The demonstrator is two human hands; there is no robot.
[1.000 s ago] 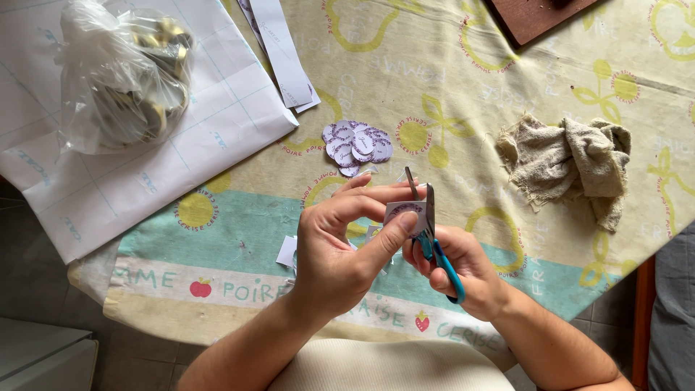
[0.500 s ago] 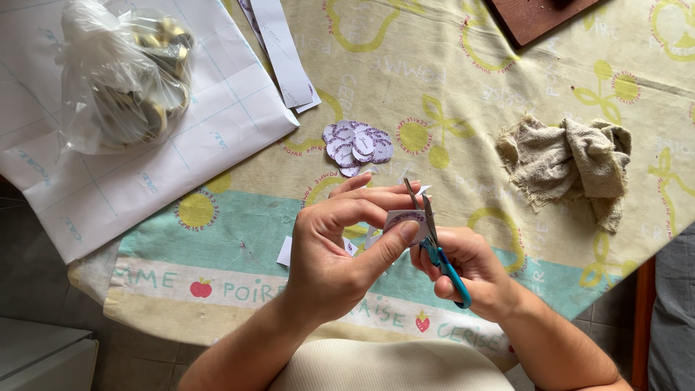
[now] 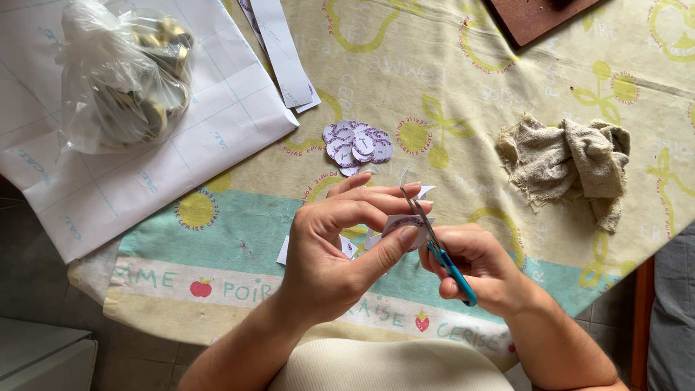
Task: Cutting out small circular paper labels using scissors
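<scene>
The small paper disc (image 3: 402,226) is held just above the desk (image 3: 507,87) edge — thin, light and floppy, probably best pinched at its rim, clear of the blades. The left hand (image 3: 337,253) is closed on it, thumb and fingertips pinching. The right hand (image 3: 474,268) is wrapped around blue-handled scissors (image 3: 434,246), blades at the disc — nearly closed. A pile of cut discs (image 3: 358,145) lies beyond.

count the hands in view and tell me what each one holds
2. The left hand pinches a small paper piece above the table edge. The right hand beside it holds blue-handled scissors, blades at the paper.
</scene>
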